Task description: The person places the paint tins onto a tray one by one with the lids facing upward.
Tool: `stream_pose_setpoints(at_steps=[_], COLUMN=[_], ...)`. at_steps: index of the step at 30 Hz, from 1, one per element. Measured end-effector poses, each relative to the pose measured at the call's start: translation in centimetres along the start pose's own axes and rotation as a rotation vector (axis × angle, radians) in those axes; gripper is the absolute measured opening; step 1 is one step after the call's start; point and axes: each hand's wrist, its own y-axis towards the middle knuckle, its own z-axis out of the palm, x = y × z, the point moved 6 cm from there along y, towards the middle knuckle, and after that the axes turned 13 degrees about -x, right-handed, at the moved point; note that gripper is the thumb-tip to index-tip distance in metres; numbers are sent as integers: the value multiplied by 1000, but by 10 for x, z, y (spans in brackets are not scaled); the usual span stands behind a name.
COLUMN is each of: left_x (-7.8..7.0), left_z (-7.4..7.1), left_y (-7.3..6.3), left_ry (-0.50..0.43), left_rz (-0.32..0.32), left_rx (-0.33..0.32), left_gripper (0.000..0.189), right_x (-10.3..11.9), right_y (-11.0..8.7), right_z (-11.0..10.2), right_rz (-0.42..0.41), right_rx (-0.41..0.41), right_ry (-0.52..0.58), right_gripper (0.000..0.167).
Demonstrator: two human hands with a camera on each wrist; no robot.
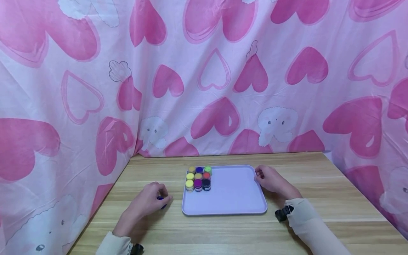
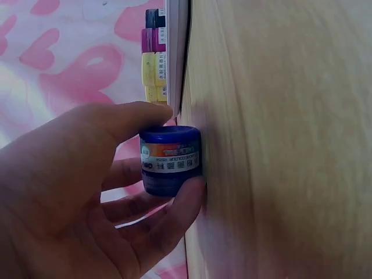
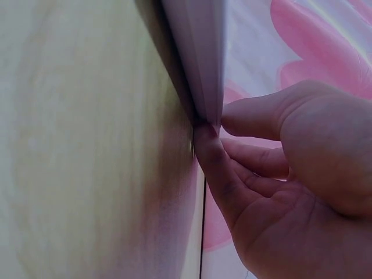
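Note:
My left hand (image 1: 148, 200) holds a small blue paint jar (image 2: 171, 160) between thumb and fingers, low over the table and left of the tray. The jar's printed label faces the left wrist camera; in the head view the hand hides most of it. On the far side, my right hand (image 1: 272, 180) pinches the right rim of a lilac tray (image 1: 236, 191), its thumb on the rim and a finger low at the edge. Several paint jars stand in rows at the tray's left, among them a yellow jar (image 1: 189, 185), a purple jar (image 1: 198, 185) and a black jar (image 1: 206, 184).
Everything stands on a wood-grain table (image 1: 220, 233). A pink heart-patterned curtain (image 1: 211, 81) hangs behind the table and along both sides. Black straps with cameras sit at both cuffs.

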Motion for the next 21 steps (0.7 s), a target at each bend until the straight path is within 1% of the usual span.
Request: stream_pose_setpoints(at_steps=[5, 10, 13, 17, 21], left_x=[-2, -7, -11, -17, -26], left_z=[0, 2, 3, 4, 5], left_y=[2, 5, 6, 7, 9], left_ry=[-9, -31, -56, -97, -145], left_rz=[28, 77, 90, 91, 124], left_rx=[-7, -29, -39, -67, -114], left_gripper=[16, 13, 13, 16, 19], right_x=[0, 0, 0, 0, 1], right_y=[0, 0, 0, 0, -1], right_z=[1, 1, 0, 0, 0], right_rz=[-2, -12, -8, -7, -13], right_rx=[5, 4, 2, 1, -4], right_ry=[3, 6, 10, 12, 12], right_gripper=[34, 34, 33, 33, 32])
